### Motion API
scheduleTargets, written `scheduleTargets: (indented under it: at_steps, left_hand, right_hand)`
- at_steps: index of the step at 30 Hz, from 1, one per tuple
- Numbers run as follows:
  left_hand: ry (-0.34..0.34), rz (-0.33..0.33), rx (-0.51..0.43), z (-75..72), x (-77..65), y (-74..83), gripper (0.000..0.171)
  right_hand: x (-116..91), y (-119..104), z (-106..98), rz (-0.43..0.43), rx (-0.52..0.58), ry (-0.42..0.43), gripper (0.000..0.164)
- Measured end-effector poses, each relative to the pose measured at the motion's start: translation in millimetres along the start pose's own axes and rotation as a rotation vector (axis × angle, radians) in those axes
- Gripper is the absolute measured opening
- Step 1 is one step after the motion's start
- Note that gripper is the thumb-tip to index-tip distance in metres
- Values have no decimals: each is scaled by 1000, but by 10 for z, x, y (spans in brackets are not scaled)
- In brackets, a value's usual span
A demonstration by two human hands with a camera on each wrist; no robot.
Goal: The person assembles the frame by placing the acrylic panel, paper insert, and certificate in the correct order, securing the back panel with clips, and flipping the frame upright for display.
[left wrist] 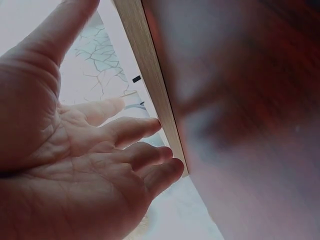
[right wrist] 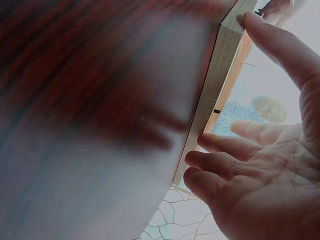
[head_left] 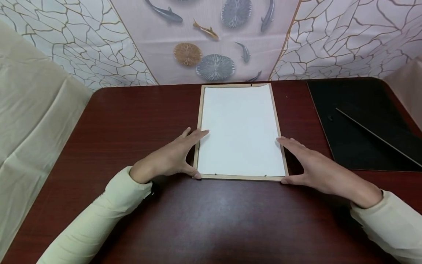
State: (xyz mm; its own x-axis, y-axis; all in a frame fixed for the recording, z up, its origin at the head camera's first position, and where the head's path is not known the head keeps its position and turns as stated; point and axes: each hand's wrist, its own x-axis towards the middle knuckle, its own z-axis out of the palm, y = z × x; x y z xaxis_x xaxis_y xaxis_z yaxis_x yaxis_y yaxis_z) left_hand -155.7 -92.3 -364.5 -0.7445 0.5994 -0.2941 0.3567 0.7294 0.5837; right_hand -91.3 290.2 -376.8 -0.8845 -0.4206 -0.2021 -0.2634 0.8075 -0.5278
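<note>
A light wooden picture frame [head_left: 242,178] lies flat on the dark red table with a white sheet [head_left: 240,128] inside its border. My left hand [head_left: 171,156] is at the frame's near left corner, thumb at the corner and index finger reaching over the side onto the sheet. In the left wrist view, its fingertips are right at the wooden edge [left wrist: 152,65]. Mirroring it, my right hand [head_left: 316,170] has its thumb at the near right corner and its fingers along the right side. The right wrist view shows those fingers fairly straight against the frame's edge [right wrist: 212,90].
On the right of the table [head_left: 138,110] lies a black backing board [head_left: 346,146] with a narrow stand flap [head_left: 379,126] angled across it. Patterned cloth [head_left: 211,40] with fish and gold lines hangs behind the far edge. Pale cloth [head_left: 29,110] borders the left side.
</note>
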Motion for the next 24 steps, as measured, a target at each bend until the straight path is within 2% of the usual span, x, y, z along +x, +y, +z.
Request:
scheduleTargets:
  at_steps: [5,11,20,24]
  left_hand:
    - [-3,-5,0,5,-20,-6,120]
    - [4,-11,10,11,-82,-5,118]
    - [4,-41,20,34,-129,-51,112]
    - [7,-48,19,45,-140,-67,112]
  right_hand:
    - [-28,13,-49,15,-22,13,107]
    - [-126,123,-198,55,-53,86,104]
    - [-306,375,-394,218,-145,200,100]
    - [-391,529,-504,307,-162,256,91]
